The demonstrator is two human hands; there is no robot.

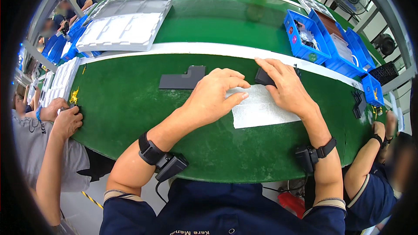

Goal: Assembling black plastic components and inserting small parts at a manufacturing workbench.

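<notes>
My left hand hovers over the green table, fingers apart and thumb spread, with nothing in it. Just beyond it lies a dark grey L-shaped flat part. My right hand curves over a small black block-like part, with fingers along its far side and the thumb at its near side; the hand hides much of it. Between my hands a white wipe-like sheet lies flat on the table, its right side partly under my right hand.
White trays are stacked at the far left. Blue bins with bagged parts and cables stand far right. Black parts lie near a small blue bin. Co-workers' hands work at both sides; another person sits opposite.
</notes>
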